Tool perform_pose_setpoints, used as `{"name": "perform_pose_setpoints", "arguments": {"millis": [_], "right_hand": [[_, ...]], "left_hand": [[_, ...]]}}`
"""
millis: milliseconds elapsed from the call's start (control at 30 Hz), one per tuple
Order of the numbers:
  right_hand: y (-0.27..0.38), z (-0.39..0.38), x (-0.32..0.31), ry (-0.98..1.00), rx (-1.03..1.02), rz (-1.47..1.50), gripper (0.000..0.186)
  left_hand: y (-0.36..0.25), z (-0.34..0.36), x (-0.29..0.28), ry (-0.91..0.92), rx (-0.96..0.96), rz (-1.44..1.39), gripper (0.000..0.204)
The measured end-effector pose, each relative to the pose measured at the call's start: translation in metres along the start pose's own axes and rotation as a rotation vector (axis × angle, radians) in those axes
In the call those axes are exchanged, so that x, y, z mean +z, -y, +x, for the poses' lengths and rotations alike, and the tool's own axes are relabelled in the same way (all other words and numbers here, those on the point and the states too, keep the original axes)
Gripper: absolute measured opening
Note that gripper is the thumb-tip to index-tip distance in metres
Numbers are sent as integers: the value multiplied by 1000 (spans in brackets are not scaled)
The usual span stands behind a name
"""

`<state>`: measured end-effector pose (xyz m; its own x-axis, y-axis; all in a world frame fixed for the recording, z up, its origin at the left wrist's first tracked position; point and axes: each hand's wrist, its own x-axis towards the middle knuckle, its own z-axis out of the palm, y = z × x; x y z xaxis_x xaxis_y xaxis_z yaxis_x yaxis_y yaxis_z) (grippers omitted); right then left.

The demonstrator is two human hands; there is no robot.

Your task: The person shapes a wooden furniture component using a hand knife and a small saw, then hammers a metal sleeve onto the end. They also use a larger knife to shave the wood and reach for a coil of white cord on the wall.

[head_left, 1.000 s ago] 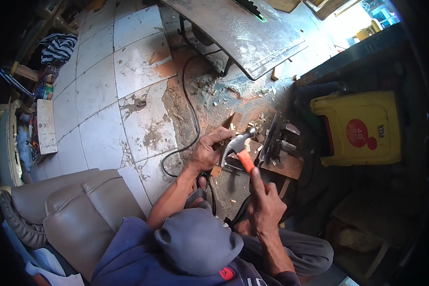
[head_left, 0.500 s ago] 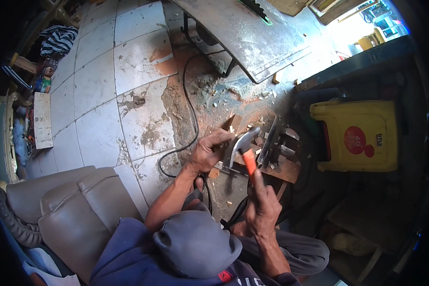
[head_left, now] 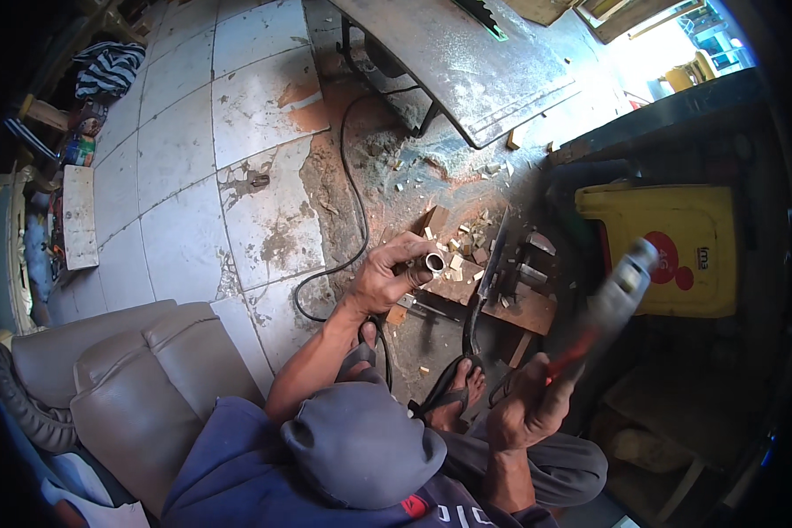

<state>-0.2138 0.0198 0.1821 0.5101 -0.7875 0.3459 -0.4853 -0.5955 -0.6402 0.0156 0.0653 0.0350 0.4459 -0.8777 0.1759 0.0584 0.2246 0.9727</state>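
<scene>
My left hand pinches the short pipe upright on the wood block; my right hand, fist closed, has the hammer raised. I should strike squarely, fingers low.

Rough workshop: wood offcuts on cracked tile floor, saw table.

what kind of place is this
Probably a small home or backyard workshop with a worn tiled floor. A grey metal saw table stands over scattered wood offcuts, and the right hand swings a hammer while the left hand holds a short metal tube.
</scene>
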Motion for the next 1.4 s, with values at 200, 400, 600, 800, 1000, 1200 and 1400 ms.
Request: {"name": "perform_pose_setpoints", "arguments": {"millis": [200, 400, 600, 800, 1000, 1200, 1400], "right_hand": [[-13, -15, 25, 337, 31, -232, 79], [-8, -10, 13, -113, -148, 110, 84], [-10, -17, 27, 283, 11, -182, 84], [-14, -18, 22, 67, -25, 78, 88], [-2, -1, 14, 220, -38, -20, 78], [-25, -28, 27, 239, -27, -59, 77], [-2, 0, 4, 55, -22, 135, 81]], "left_hand": [[10, -2, 4, 5, -47, -4, 35], [0, -3, 3, -8, -56, -13, 34], [11, -3, 2, 8, -19, -43, 35], [0, 2, 6, 2, -78, -26, 38], [4, -8, 3, 3, -58, -46, 35], [3, 4, 7, 4, 9, 134, 28], [-4, -1, 0, -22, -43, 0, 29]]}}
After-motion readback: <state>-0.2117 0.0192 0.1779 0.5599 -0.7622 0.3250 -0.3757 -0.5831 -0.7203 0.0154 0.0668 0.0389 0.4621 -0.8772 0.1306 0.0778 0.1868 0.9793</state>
